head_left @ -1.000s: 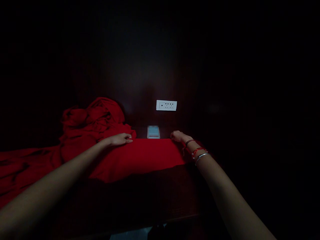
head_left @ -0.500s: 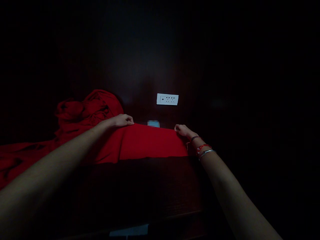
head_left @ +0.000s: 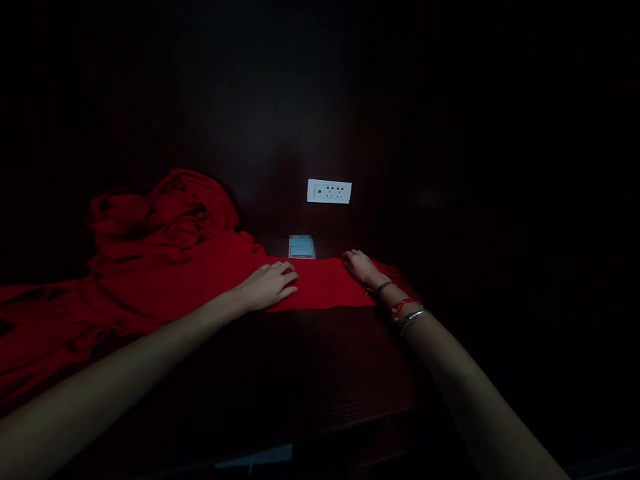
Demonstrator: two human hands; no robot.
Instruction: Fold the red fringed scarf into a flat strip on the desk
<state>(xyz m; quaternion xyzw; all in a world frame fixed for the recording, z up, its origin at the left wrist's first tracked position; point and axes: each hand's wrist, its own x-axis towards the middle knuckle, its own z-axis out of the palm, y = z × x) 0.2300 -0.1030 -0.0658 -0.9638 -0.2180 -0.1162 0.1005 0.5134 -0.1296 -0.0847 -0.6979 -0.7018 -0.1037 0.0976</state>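
Observation:
A long red cloth [head_left: 320, 283] lies across the dark wooden surface, its right part smooth and flat, its left part heaped in loose folds. My left hand [head_left: 270, 283] rests palm down on the smooth part, fingers spread apart, a ring on one finger. Near the far edge at the right end, my right hand [head_left: 361, 267] lies on the same cloth with its fingers stretched forward and slightly bent. Bracelets circle my right wrist. The cloth's right end runs partly beneath that wrist.
A white wall socket [head_left: 329, 191] sits on the dark wall behind. Just beyond the cloth's far edge lies a small pale-blue, blurred rectangular item [head_left: 302, 247]. Below the surface's front edge a pale flat piece [head_left: 255, 457] shows. The surroundings are very dark.
My left hand has let go of the far edge and moved right and nearer, onto the cloth. My right hand's fingers have loosened from the edge. The cloth now lies flatter.

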